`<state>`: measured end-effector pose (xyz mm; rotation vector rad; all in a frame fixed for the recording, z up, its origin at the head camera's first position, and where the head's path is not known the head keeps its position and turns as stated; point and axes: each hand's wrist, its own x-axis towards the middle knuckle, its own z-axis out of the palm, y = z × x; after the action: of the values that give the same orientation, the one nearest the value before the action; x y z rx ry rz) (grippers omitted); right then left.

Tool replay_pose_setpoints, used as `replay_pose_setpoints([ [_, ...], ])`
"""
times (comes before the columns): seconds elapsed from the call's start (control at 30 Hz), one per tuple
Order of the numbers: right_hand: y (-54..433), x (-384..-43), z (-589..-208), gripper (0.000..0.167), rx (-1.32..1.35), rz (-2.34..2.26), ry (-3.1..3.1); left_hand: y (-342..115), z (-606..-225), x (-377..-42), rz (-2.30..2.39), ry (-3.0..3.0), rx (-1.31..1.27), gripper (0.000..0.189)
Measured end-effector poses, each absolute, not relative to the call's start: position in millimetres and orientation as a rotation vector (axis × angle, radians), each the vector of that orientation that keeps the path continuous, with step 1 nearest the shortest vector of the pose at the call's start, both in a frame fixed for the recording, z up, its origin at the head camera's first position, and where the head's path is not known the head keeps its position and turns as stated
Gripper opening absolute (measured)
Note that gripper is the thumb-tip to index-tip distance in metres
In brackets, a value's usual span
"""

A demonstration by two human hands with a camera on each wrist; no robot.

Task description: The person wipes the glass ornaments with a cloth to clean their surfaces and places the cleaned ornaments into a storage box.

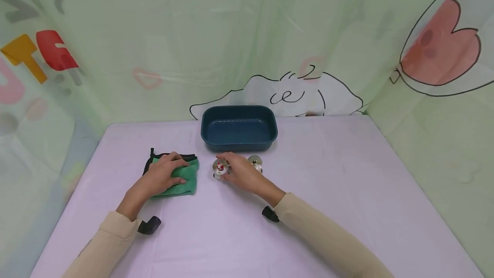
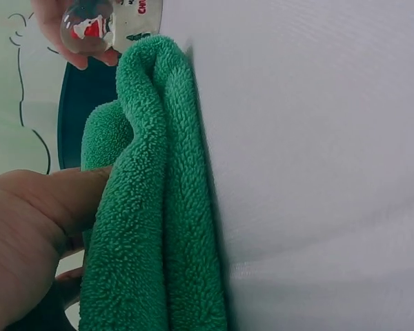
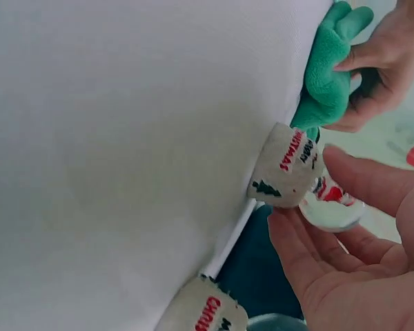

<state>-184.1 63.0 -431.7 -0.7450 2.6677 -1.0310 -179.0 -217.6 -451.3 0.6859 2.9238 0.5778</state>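
Note:
My left hand (image 1: 164, 175) lies over a folded green towel (image 1: 189, 179) with dark edging and grips it; in the left wrist view the thumb tip goes behind a raised fold of the towel (image 2: 148, 193). With thumb and fingers, my right hand (image 1: 241, 173) holds a small Christmas snow globe (image 1: 220, 168) by its sides. That globe's pale base (image 3: 284, 169), with red and dark lettering, faces the right wrist camera. Just right of this hand stands a second snow globe (image 1: 255, 162), partly hidden by the hand; its base (image 3: 205, 310) shows low in the right wrist view.
A dark blue rectangular bin (image 1: 239, 147) stands at the table's back edge, behind the globes. Pale lilac cloth covers the table (image 1: 347, 192). Printed curtains (image 1: 193, 46) hang along the back and both sides.

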Motion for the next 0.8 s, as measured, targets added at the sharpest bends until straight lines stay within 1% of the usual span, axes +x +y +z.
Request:
replay_pose_setpoints([
  [0.23, 58.1, -185.5, -437.1, 0.054, -0.737, -1.012, 2.687, -217.1, -454.4, -180.1, 0.608, 2.994, 0.775, 0.032],
  [0.37, 58.4, -183.6, -435.5, 0.051, -0.761, -1.050, 2.676, -219.3, -451.0, -180.6, 0.693, 3.023, 0.785, 0.029],
  [0.57, 65.1, -182.1, -424.1, 0.051, -0.808, -1.096, 2.696, -225.3, -440.1, -185.1, 0.991, 2.960, 0.754, 0.031],
  [0.8, 79.3, -182.4, -406.8, 0.047, -0.838, -1.119, 2.678, -225.7, -426.4, -183.9, 1.348, 2.881, 0.612, 0.031],
])
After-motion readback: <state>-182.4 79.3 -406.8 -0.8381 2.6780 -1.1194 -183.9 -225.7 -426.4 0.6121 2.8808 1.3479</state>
